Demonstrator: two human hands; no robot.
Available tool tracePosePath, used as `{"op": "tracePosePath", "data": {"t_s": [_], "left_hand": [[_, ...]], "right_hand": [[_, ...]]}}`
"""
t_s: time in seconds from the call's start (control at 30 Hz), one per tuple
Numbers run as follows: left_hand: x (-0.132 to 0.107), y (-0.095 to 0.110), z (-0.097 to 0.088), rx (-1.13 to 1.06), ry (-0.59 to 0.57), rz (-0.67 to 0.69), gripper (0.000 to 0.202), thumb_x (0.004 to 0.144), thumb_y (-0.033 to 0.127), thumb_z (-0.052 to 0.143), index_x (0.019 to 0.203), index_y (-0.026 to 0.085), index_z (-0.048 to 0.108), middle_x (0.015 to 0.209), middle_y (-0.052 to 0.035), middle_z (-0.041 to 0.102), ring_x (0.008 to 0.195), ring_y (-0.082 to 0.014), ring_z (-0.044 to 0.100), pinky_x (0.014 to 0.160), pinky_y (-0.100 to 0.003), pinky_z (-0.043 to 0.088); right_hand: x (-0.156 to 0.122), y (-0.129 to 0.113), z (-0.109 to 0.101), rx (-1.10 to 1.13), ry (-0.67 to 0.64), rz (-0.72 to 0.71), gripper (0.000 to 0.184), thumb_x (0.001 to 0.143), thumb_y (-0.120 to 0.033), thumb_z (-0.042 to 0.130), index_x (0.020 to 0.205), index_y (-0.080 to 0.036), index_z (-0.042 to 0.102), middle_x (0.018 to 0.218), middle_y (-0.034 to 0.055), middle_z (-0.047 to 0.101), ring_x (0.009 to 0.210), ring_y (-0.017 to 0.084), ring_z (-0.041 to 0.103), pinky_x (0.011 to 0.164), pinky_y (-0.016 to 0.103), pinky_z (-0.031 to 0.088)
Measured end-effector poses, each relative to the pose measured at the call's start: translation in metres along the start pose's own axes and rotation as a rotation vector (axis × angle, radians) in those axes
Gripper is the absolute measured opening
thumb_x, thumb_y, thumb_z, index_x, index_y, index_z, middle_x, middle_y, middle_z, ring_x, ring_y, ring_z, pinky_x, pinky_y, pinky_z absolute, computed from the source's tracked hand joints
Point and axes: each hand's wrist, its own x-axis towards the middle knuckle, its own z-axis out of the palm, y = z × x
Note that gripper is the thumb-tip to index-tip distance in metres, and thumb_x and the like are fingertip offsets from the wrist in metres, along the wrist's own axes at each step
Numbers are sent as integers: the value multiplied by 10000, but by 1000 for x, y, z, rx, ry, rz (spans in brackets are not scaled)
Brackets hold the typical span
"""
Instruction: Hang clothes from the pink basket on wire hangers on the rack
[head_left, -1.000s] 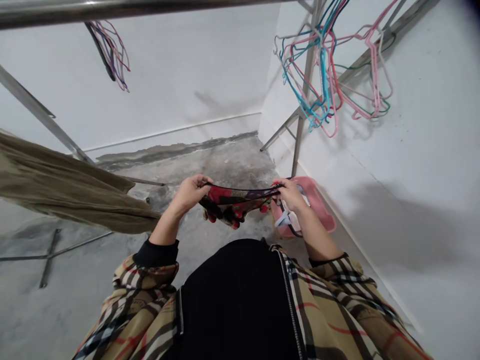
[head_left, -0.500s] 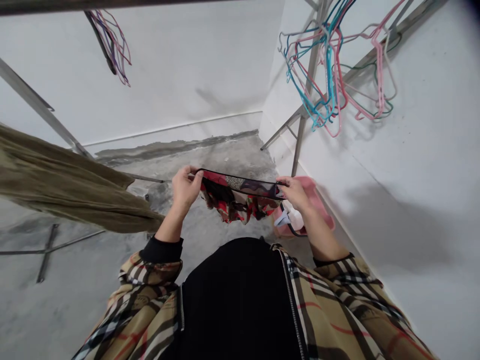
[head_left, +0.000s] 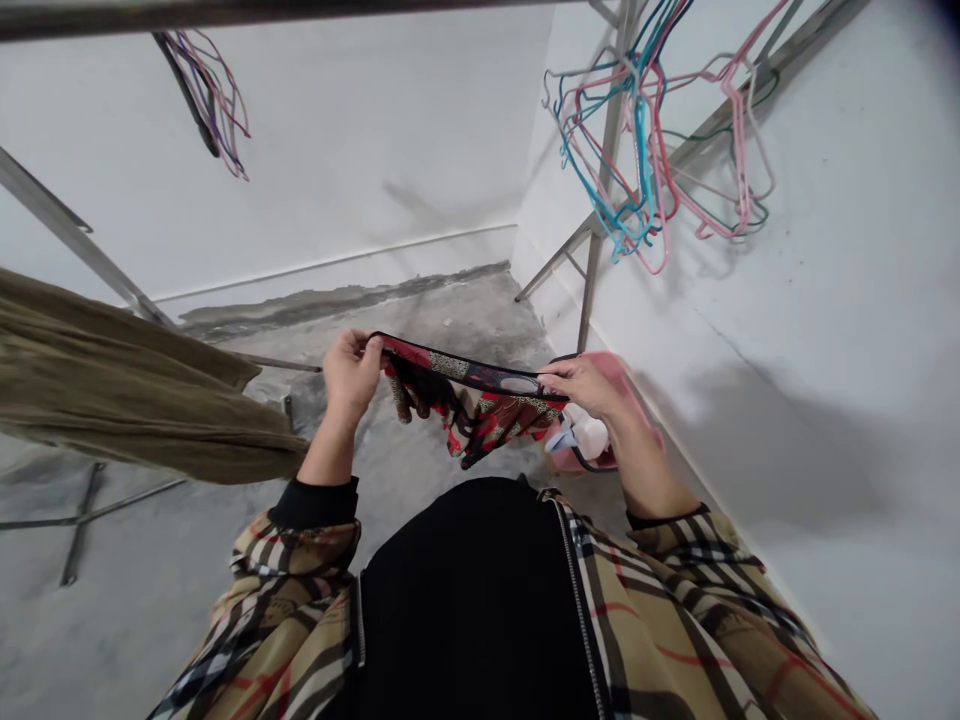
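Note:
A small red, black and patterned cloth garment (head_left: 469, 395) is stretched between both hands at chest height. My left hand (head_left: 351, 368) pinches its left end, fingers closed round the dark hem. My right hand (head_left: 581, 383) pinches the right end the same way. The rest of the cloth hangs in folds below the taut edge. Right under my right hand a pink plastic basin (head_left: 626, 385) sits on the floor with light-coloured items in it.
An olive-brown garment (head_left: 127, 385) hangs over a metal rail at the left. Coloured wire hangers (head_left: 649, 140) dangle from a rack by the right wall, and more hangers (head_left: 206, 95) at the upper left. Bare concrete floor (head_left: 450, 310) lies ahead, with white walls in the corner.
Both hands have moved apart and slightly up, pulling the garment's hem out straight. The bunched cloth has opened and hangs lower.

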Motion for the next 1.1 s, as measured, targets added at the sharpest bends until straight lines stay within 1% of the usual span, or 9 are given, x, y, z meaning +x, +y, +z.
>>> {"op": "tracePosePath", "data": {"t_s": [0.1, 0.27, 0.53, 0.63, 0.7, 0.8, 0.9, 1.0, 1.1], "left_hand": [[-2, 9, 3, -232, 0, -69, 264, 693, 362, 645, 830, 176, 519, 715, 26, 572, 581, -92, 564, 585, -229, 503], [-8, 24, 3, -457, -58, -166, 291, 619, 341, 701, 756, 184, 498, 640, 40, 563, 555, -77, 535, 564, -207, 478], [-23, 39, 4, -415, -127, -109, 259, 651, 337, 720, 735, 180, 532, 514, 62, 514, 472, -69, 459, 489, -178, 379], [-31, 45, 4, -378, -189, -55, 247, 665, 341, 731, 742, 173, 567, 523, 58, 513, 468, -65, 430, 479, -180, 346], [-37, 49, 5, -373, -214, -30, 242, 671, 341, 737, 751, 174, 583, 551, 53, 525, 480, -65, 429, 482, -182, 343], [-43, 52, 5, -355, -233, -6, 236, 680, 349, 739, 767, 182, 597, 581, 43, 547, 499, -76, 450, 496, -191, 362], [-47, 52, 9, -316, -264, 19, 220, 706, 363, 726, 773, 188, 610, 589, 35, 556, 512, -87, 465, 504, -199, 374], [-50, 52, 14, -301, -286, 17, 217, 718, 374, 714, 767, 191, 609, 580, 37, 550, 508, -89, 462, 500, -198, 374], [-56, 52, 15, -300, -305, 10, 212, 724, 372, 708, 762, 193, 601, 578, 41, 543, 506, -85, 451, 499, -192, 371]], "right_hand": [[-1, -5, -1, -6, -1, -11, 266, 750, -437, 642, 742, -173, 678, 633, -19, 591, 591, 110, 477, 581, 238, 372], [3, -4, -4, -94, -1, -46, 220, 761, -392, 617, 802, -186, 681, 723, -8, 641, 643, 127, 527, 606, 236, 405], [13, 1, -3, -310, 127, -70, 144, 765, -295, 608, 656, -202, 619, 634, -9, 627, 626, 150, 568, 604, 251, 416], [13, -10, -7, -371, 91, -102, 77, 732, -269, 650, 691, -204, 659, 681, 1, 661, 649, 155, 577, 636, 263, 428], [12, -25, -15, -343, 159, -191, 109, 751, -307, 647, 770, -206, 683, 736, 11, 678, 653, 153, 578, 652, 273, 446], [14, -63, -38, -317, 526, -420, 196, 827, -369, 581, 878, -210, 683, 827, 36, 683, 684, 154, 576, 683, 285, 468], [31, -110, -69, -452, 831, -574, 217, 877, -363, 530, 923, -208, 674, 877, 57, 674, 756, 171, 586, 753, 303, 479], [63, -150, -98, -710, 918, -574, 198, 876, -305, 537, 972, -183, 660, 899, 68, 658, 873, 205, 591, 864, 343, 466], [96, -173, -115, -947, 940, -433, 289, 833, -242, 598, 1098, -130, 616, 1058, 132, 641, 1028, 269, 569, 938, 410, 433]]}}
